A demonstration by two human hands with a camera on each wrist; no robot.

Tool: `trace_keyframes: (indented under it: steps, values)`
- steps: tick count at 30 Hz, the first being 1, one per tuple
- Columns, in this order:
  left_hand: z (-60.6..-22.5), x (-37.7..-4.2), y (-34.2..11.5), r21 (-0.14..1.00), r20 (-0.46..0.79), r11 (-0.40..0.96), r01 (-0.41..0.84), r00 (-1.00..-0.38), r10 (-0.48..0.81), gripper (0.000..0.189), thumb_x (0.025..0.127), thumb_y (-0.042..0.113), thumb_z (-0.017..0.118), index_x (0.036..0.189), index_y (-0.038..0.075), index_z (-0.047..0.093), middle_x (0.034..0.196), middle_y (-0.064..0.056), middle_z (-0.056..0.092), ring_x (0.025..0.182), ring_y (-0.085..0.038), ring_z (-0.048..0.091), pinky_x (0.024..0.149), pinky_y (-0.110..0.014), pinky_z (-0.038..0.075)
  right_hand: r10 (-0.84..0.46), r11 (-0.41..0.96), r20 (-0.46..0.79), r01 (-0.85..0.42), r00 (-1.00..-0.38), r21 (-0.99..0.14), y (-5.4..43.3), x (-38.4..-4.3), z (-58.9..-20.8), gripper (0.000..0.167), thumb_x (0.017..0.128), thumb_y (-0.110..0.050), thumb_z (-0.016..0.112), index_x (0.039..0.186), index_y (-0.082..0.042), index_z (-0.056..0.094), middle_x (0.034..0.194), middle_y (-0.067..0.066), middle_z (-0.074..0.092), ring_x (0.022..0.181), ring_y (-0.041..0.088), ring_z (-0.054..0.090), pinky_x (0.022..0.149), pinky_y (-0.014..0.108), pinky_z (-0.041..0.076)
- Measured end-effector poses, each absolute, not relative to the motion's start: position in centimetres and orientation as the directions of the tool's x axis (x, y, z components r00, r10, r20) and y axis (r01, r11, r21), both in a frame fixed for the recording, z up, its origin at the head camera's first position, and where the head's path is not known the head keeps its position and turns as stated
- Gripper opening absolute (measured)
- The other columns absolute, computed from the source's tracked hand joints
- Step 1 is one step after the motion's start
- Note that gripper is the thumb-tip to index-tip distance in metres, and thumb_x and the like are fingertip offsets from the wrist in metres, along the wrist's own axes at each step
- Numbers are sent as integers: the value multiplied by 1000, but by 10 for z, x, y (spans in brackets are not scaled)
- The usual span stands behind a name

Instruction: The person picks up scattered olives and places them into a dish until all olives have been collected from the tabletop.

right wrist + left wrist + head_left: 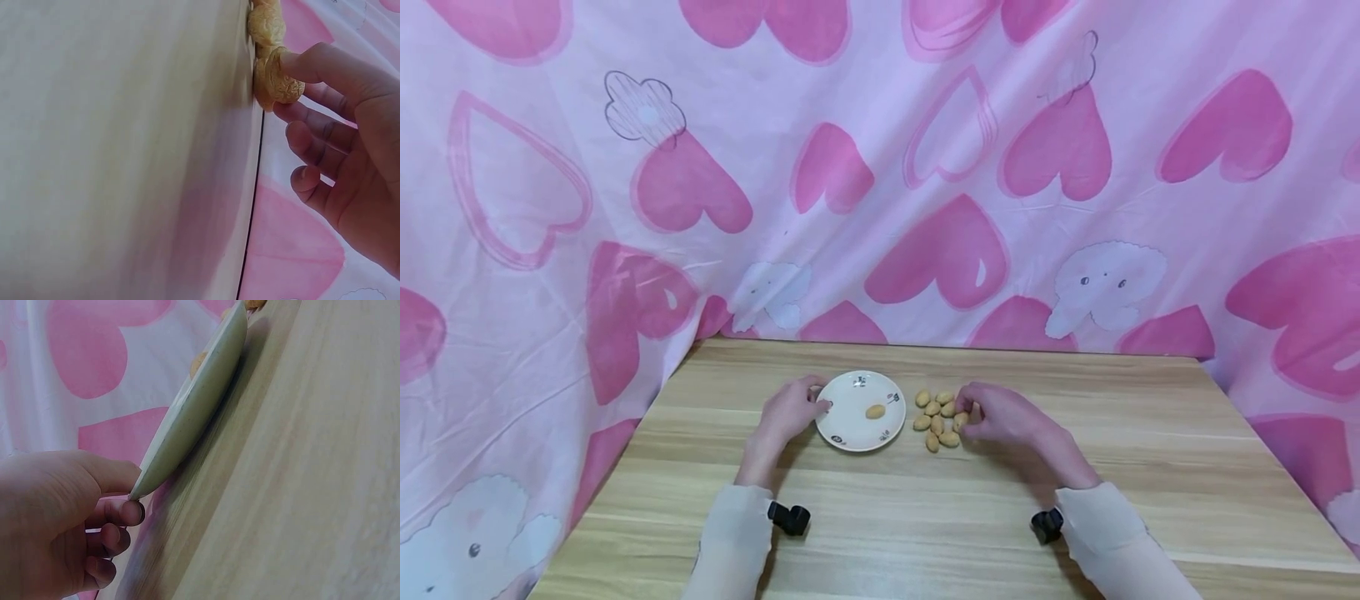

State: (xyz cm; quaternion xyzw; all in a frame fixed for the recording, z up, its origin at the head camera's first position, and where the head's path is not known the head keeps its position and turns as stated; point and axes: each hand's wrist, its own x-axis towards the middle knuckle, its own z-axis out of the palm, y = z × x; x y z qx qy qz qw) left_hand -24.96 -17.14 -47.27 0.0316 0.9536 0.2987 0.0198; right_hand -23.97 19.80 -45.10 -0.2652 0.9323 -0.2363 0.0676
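Note:
My left hand [787, 410] pinches the near-left rim of a white plate [850, 429], thumb on top and fingers curled beneath, as the left wrist view shows. A single walnut [876, 412] lies on the plate, right of its middle. To the right of the plate, several tan, wrinkled walnuts [937, 425] sit in a loose group on the table. My right hand [1000, 412] is at the right side of this group. In the right wrist view its thumb and fingers pinch one walnut [286, 81], which overlaps another one behind it.
The wooden table [910, 517] reaches back to a pink curtain [925, 167] printed with hearts, which also hangs along both sides. A small black device is strapped at each wrist, by the light sleeves [737, 525].

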Motion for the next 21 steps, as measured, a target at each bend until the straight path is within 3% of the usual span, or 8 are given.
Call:
trace_keyframes:
  steps: [10,21]
  values:
    - [-474,-250,-170,579,-15,814,48,-997,70,40,89,26,70,128,18,65,82,-1,62,72,-17,53,63,-30,38,-563,729,70,-535,-823,-427,183,-242,-439,21,81,-21,76,99,-20,66,93,-8,64,74,8,53,69,26,47]
    - [-474,-249,-170,579,-18,815,41,-998,63,40,89,26,69,128,19,65,80,-1,61,70,-17,52,61,-31,37,-559,740,50,-525,-828,-420,161,-245,-430,19,82,-28,78,97,-22,67,93,-7,65,76,10,54,70,28,46]
